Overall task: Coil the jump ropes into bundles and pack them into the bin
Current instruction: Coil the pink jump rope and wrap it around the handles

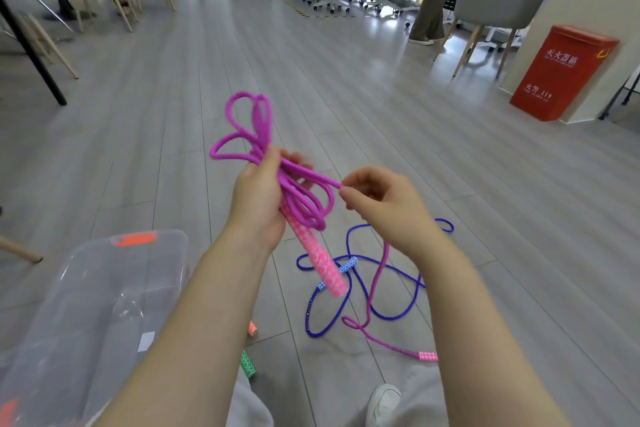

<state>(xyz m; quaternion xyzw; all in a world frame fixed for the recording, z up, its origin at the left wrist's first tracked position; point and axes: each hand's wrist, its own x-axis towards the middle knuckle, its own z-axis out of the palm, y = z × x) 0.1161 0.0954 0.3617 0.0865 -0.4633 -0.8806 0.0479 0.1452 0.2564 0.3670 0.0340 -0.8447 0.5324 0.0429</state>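
Note:
My left hand (258,199) grips a purple jump rope (256,135) folded into several loops, together with its pink patterned handle (320,262), which points down. My right hand (382,203) pinches the same rope just right of the bundle. The free end trails down to the floor, ending at the second pink handle (427,356). A blue jump rope (346,308) lies loose and tangled on the floor below my hands. The clear plastic bin (100,291) stands at the lower left.
An orange handle (252,328) and a green handle (248,364) peek out beside my left forearm. My shoe (382,404) is at the bottom. A red box (562,73) stands by a pillar at right. Chairs and a standing person are farther back.

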